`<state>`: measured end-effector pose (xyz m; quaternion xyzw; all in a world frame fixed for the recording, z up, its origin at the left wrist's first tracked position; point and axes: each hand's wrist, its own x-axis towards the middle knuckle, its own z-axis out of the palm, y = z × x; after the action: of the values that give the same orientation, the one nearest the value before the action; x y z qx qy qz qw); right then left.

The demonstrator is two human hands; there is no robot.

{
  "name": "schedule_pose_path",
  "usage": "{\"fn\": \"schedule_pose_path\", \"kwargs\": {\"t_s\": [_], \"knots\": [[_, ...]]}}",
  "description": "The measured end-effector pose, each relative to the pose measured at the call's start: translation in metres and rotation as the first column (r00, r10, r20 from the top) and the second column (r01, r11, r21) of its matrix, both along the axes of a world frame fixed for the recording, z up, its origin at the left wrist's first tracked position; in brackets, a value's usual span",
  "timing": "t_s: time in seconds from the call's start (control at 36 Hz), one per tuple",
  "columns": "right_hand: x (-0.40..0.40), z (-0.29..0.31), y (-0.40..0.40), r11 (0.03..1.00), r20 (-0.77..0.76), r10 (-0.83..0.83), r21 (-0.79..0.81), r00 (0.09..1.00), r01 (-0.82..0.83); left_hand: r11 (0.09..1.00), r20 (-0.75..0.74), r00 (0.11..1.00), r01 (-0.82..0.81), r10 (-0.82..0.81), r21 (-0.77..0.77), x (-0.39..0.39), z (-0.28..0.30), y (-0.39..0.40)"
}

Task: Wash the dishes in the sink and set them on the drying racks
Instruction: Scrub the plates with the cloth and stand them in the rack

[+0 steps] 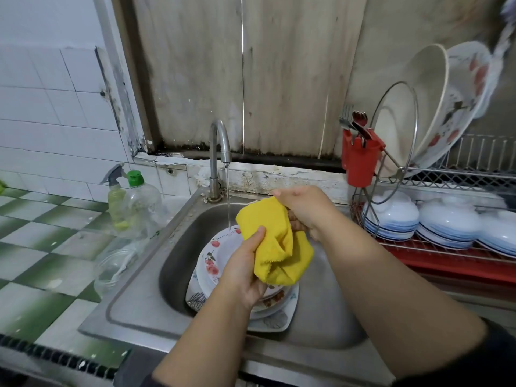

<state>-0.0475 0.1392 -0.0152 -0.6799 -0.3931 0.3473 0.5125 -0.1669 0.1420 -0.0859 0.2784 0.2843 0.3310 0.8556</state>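
- The yellow cloth point(275, 241) could slip and drop onto the plates, because it is bunched up and only held at its two ends.
- The stack of plates point(220, 263) sits tilted in the sink point(173, 247), so a bump from an arm could make the plates slide or chip.
- Water from the tap point(220, 143) lands on the top plate and could splash out.
- The left hand point(245, 272) grips the lower left part of the cloth, thumb on top.
- The right hand point(303, 209) grips the cloth's upper right end with curled fingers.
- The plates lie just under both hands, and no hand touches them.
- The drying rack point(460, 174) stands to the right, near the sink.
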Motion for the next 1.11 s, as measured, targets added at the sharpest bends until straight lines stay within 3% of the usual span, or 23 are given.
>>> {"fn": "schedule_pose_path", "kwargs": {"t_s": [0.17, 0.36, 0.44, 0.58, 0.72, 0.94, 1.03, 1.11], "knots": [[0.002, -0.01, -0.013, 0.976, 0.247, 0.134, -0.199, 0.96, -0.085, 0.971, -0.023, 0.97, -0.241, 0.241, 0.005, 0.004, -0.001, 0.007], [-0.007, -0.016, -0.024, 0.924, 0.177, 0.159, -0.373, 0.971, -0.083, 0.924, -0.017, 0.928, -0.368, 0.372, 0.108, 0.01, 0.007, 0.003], [-0.008, -0.009, -0.028, 0.905, 0.288, 0.241, -0.413, 0.927, -0.107, 0.917, -0.023, 0.924, -0.377, 0.383, 0.131, 0.012, 0.008, 0.002], [-0.018, 0.0, -0.033, 0.97, 0.482, 0.191, -0.225, 0.855, -0.09, 0.931, -0.019, 0.935, -0.349, 0.353, 0.107, 0.013, 0.005, 0.001], [-0.027, -0.004, -0.039, 0.994, 0.63, 0.106, -0.049, 0.77, -0.097, 0.952, -0.001, 0.952, -0.304, 0.305, -0.032, 0.011, 0.001, 0.003], [-0.009, -0.014, -0.038, 0.997, 0.75, 0.059, -0.082, 0.659, 0.004, 0.951, 0.089, 0.954, -0.271, 0.286, -0.152, 0.006, 0.011, -0.003], [-0.007, -0.02, -0.039, 0.995, 0.622, -0.059, -0.028, 0.781, 0.097, 0.943, 0.093, 0.949, -0.282, 0.301, -0.176, 0.005, 0.014, -0.006], [-0.005, -0.022, -0.04, 0.993, 0.212, -0.114, -0.017, 0.971, 0.121, 0.919, 0.096, 0.927, -0.34, 0.364, -0.2, 0.004, 0.015, -0.005]]}}
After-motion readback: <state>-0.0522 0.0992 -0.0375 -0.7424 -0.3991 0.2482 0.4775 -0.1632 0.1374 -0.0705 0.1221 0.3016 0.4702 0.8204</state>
